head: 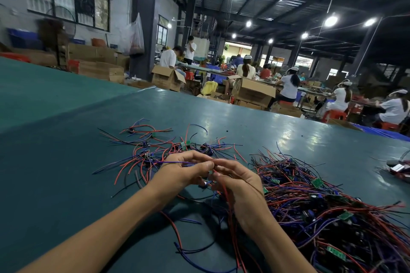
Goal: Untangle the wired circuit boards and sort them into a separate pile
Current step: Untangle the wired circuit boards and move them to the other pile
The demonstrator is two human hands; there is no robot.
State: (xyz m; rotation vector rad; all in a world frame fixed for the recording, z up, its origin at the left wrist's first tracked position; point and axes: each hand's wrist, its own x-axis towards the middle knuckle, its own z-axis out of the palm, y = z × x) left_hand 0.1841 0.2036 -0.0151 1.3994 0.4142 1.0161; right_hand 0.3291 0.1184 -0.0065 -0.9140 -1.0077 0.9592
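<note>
Between sparse pile (153,149) and dense pile (321,206), left hand (184,173) and right hand (240,186), both pinching wires (177,162)

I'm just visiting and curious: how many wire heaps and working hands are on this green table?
Wire heaps: 2, sparse heap and dense heap
Hands: 2, left hand and right hand, both pinching wires
Unclear small cluster at the right edge: 1
Total: 5
</note>
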